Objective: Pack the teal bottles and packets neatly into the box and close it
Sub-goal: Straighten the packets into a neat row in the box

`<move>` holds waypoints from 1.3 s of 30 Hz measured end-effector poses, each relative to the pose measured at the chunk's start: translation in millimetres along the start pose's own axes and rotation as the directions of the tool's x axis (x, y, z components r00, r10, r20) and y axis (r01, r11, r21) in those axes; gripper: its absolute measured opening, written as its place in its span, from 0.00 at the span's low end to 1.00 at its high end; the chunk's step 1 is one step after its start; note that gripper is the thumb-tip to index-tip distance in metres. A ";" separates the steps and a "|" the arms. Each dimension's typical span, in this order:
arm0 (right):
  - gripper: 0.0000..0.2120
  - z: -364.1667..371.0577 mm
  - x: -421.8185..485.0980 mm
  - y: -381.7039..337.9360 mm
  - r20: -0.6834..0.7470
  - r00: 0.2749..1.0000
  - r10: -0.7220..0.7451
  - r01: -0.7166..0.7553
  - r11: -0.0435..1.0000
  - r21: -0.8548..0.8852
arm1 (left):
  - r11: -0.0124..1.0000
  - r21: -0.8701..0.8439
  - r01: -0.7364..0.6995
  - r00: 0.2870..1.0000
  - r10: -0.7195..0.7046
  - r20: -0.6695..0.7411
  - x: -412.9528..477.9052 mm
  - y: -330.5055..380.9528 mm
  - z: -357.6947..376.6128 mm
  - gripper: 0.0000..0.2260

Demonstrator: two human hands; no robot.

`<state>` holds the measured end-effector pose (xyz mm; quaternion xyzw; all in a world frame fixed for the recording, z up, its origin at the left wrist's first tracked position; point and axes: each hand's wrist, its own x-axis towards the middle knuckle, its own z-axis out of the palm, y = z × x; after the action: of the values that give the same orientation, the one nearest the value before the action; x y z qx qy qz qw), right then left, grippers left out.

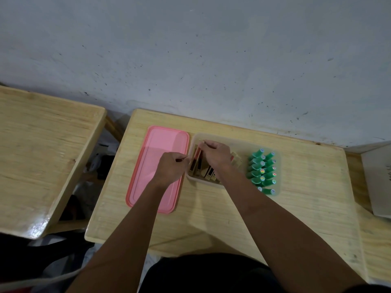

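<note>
Wall: pale grey-blue, speckled with dark marks, behind everything.
Table (211, 218): light wood, set against the wall; a second wooden table (42, 155) stands apart on the left, with a dark gap between them.
Box (232, 142): translucent plastic, open, lying across the far half of the table.
Lid (156, 144): pink, flat on the table, touching the box's left end.
Bottles (262, 171): teal, packed close in two rows at the right end of the box, caps pointing to the far right.
Packets (206, 171): tan with dark and red printing, standing on edge in the left half of the box, some leaning.
Left hand (172, 168): curled over the lid beside the box's left wall, thumb and forefinger pinched at the rim; whether they grip the rim or a packet edge cannot be told.
Right hand (215, 154): inside the box above the packets, fingers bent and pinched on the top of one packet near the far left corner.
Right edge: a white object (378, 182), partly cut off.
</note>
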<state>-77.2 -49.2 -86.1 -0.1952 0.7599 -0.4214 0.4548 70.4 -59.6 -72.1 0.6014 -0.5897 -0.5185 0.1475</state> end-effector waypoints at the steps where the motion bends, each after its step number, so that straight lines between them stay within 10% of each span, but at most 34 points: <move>1: 0.15 2.2 0.3 0.4 -0.012 1.000 -0.014 0.014 1.000 -0.023 | 1.000 -0.004 0.003 1.000 -0.003 0.000 -0.2 0.6 0.0 0.11; 14: 0.11 -8.4 -9.6 8.7 0.015 0.964 -0.265 0.251 0.894 -0.370 | 1.000 0.023 -0.010 1.000 0.010 -0.016 -1.2 2.3 -0.3 0.12; 39: 0.14 -11.9 1.9 8.9 0.297 0.953 -0.052 0.236 0.743 -0.626 | 0.999 0.038 -0.028 0.999 0.028 -0.019 -0.7 0.6 -0.5 0.12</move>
<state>-87.6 -39.9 -91.6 -0.4540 0.7748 -0.1335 0.4192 70.7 -59.3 -71.1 0.6010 -0.6062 -0.4991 0.1492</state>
